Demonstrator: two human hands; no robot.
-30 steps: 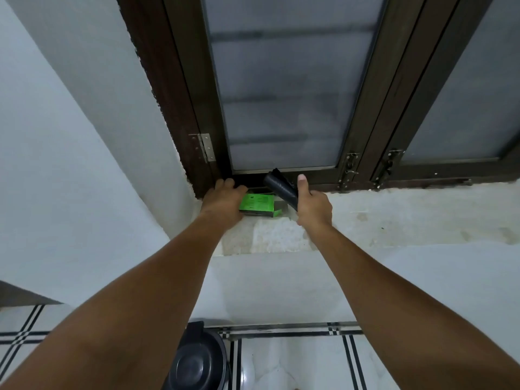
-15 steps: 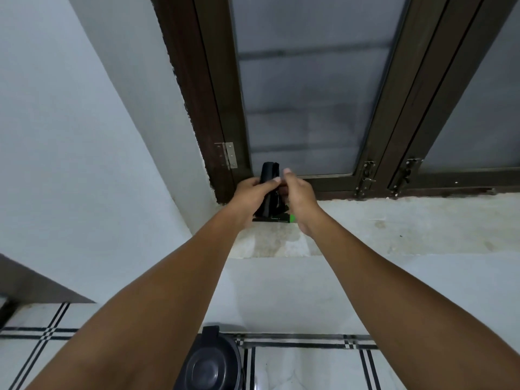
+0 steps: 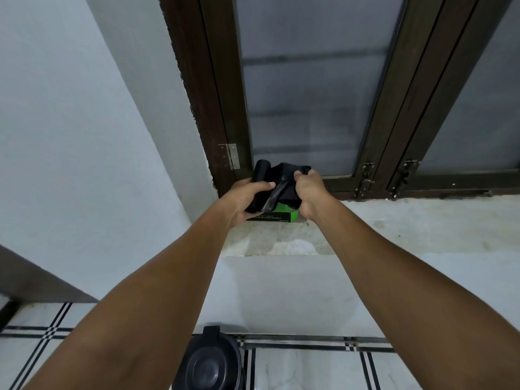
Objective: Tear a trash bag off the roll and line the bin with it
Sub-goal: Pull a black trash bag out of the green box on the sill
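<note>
Presently catalogued — items at the window sill:

Roll: black trash-bag roll [image 3: 260,175], held upright above the sill, in front of the lower corner of the window frame.

Left hand: left hand [image 3: 244,199] wrapped around the lower part of the roll, fingers curled closed on it, thumb across the front.

Bag: loose black bag [image 3: 282,187] drawn off the roll, crumpled, spanning the gap between the two hands.

Right hand: right hand [image 3: 309,192] closed in a fist on the bag's free end, just beside the left hand.

Box: green carton [image 3: 281,215] lying on the sill directly under the hands, partly hidden by the bag; print on its dark front edge too small to read.

Sill: pale, stained ledge [image 3: 394,223] below dark brown window frames [image 3: 213,108] with frosted panes.

Bin: black bin [image 3: 209,364] on the tiled floor [image 3: 309,370], lid shut, against the wall below the sill — well apart from the hands.
</note>
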